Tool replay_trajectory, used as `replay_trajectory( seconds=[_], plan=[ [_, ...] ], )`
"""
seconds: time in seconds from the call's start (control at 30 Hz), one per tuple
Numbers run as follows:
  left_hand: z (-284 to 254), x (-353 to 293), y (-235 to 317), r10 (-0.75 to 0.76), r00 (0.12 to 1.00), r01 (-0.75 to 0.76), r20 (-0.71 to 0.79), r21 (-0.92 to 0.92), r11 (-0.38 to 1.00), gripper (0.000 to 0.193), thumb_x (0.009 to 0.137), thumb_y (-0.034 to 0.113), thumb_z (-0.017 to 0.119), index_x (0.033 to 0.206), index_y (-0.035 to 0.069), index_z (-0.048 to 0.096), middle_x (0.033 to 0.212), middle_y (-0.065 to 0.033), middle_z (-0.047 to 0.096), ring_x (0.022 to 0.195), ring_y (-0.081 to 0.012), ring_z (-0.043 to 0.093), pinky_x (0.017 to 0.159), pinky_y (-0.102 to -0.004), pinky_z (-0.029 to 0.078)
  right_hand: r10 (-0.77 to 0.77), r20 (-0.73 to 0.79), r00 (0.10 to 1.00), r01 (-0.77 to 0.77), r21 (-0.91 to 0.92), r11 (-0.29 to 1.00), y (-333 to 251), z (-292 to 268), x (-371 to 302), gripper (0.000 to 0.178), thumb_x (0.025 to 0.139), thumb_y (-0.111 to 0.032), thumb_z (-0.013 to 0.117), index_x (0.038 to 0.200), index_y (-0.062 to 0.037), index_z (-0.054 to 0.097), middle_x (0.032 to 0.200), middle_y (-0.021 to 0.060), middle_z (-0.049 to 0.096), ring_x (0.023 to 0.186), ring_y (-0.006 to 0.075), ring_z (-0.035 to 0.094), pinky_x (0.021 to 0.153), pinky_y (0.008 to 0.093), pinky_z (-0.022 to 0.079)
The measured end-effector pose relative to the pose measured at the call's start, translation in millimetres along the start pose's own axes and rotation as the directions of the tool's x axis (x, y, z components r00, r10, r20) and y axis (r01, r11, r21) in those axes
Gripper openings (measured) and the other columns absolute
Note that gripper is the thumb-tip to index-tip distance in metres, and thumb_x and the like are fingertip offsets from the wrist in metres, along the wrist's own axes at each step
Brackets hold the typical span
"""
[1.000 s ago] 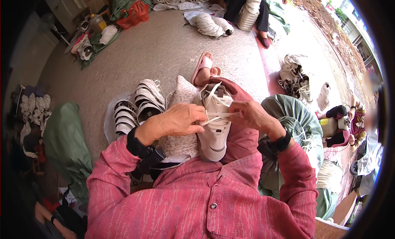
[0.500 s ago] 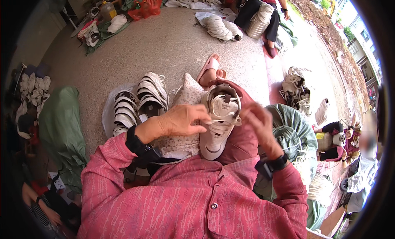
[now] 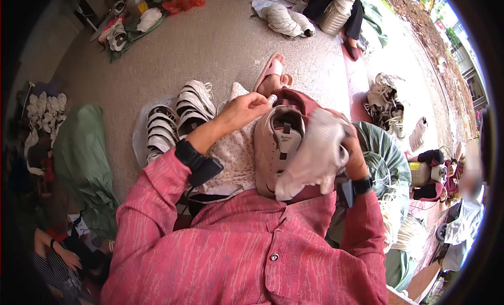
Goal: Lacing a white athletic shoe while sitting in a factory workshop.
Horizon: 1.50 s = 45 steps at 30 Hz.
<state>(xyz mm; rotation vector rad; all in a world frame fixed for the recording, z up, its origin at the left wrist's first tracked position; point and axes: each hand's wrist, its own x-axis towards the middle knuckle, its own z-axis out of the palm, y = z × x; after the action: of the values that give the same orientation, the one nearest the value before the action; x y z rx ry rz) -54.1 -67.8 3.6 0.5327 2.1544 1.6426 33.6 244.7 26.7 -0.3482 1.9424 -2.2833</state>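
Note:
A pale shoe (image 3: 265, 150) rests on my lap, its toe toward me and its dark-lined opening away. My right hand (image 3: 353, 150) grips another whitish shoe (image 3: 311, 158), smeared by motion, which overlaps the right side of the first one. Beyond the lap shoe's opening is my left hand (image 3: 247, 108), fingers pressed together near a small white bit by my knee. What they hold, if anything, is too small to make out. A patterned cloth (image 3: 233, 153) covers my left thigh, under my left wrist.
Stacks of nested white shoe pieces (image 3: 197, 103) stand on the floor to the left, near a green sack (image 3: 84, 158). On the right are another green sack (image 3: 386, 147) and a shoe pile (image 3: 387, 97). Another person's legs (image 3: 354, 21) show at the far right.
The lace-looped shoe between my hands is no longer in that place; a shoe without visible lace loops lies there. My right hand has gripped a shoe. My left hand has moved farther away from me.

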Motion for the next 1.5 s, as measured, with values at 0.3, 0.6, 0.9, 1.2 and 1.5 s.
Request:
replay_trajectory(
  seconds=[0.3, 0.6, 0.9, 1.2, 1.5],
  plan=[
    [34, 52, -9, -0.232, 0.931, 0.199, 0.282, 0.139, 0.970, 0.046, 0.081, 0.023, 0.077, 0.117, 0.000, 0.060, 0.106, -0.0053, 0.065, 0.098, -0.0125, 0.059, 0.086, -0.0263, 0.047, 0.159, -0.170, 0.973, -0.058, 0.485, 0.872, 27, -28, -68, 0.066, 0.098, -0.048, 0.038, 0.146, -0.0023, 0.033, 0.147, 0.0187, 0.040, 0.129, 0.0310, 0.046, 0.109, 0.0413, 0.038],
    [-12, -36, 56, 0.075, 0.997, -0.063, -0.003, -0.584, 0.809, 0.035, 0.091, 0.014, 0.062, 0.124, 0.002, 0.058, 0.119, -0.0065, 0.063, 0.110, -0.0166, 0.059, 0.099, -0.0333, 0.046, 0.108, -0.182, 0.977, -0.006, 0.489, 0.872, 19, -31, -81, 0.066, 0.097, -0.046, 0.041, 0.147, -0.0033, 0.031, 0.149, 0.0158, 0.038, 0.128, 0.0308, 0.047, 0.108, 0.0437, 0.038],
    [-152, -56, 20, -0.265, 0.594, -0.495, -0.759, -0.605, 0.623, 0.042, 0.095, 0.026, 0.040, 0.131, 0.007, 0.051, 0.135, -0.0109, 0.054, 0.125, -0.0299, 0.051, 0.105, -0.0488, 0.041, 0.040, -0.279, 0.959, 0.179, 0.710, 0.681, -44, 42, -63, 0.042, 0.093, -0.030, 0.061, 0.123, -0.0010, 0.058, 0.113, 0.0142, 0.066, 0.095, 0.0215, 0.066, 0.083, 0.0359, 0.055],
    [-110, -28, 31, 0.038, 0.998, -0.066, -0.054, -0.838, 0.542, 0.054, 0.096, 0.035, 0.052, 0.139, 0.005, 0.039, 0.140, -0.0186, 0.045, 0.125, -0.0401, 0.046, 0.094, -0.0484, 0.047, -0.248, 0.416, 0.875, 0.461, -0.559, 0.689, -32, 28, 21, 0.041, 0.070, -0.017, 0.072, 0.102, 0.0073, 0.062, 0.119, 0.0234, 0.059, 0.117, 0.0351, 0.055, 0.102, 0.0397, 0.040],
    [-6, 33, 64, -0.208, 0.923, 0.367, 0.325, -0.577, 0.730, 0.027, 0.087, 0.016, 0.071, 0.111, 0.006, 0.065, 0.103, -0.0050, 0.069, 0.092, -0.0151, 0.066, 0.083, -0.0300, 0.054, 0.109, 0.181, 0.977, -0.063, -0.245, 0.968, 33, 49, 54, 0.044, 0.101, -0.015, 0.048, 0.141, 0.0012, 0.040, 0.136, 0.0058, 0.052, 0.119, 0.0121, 0.052, 0.104, 0.0280, 0.039]
  ],
)
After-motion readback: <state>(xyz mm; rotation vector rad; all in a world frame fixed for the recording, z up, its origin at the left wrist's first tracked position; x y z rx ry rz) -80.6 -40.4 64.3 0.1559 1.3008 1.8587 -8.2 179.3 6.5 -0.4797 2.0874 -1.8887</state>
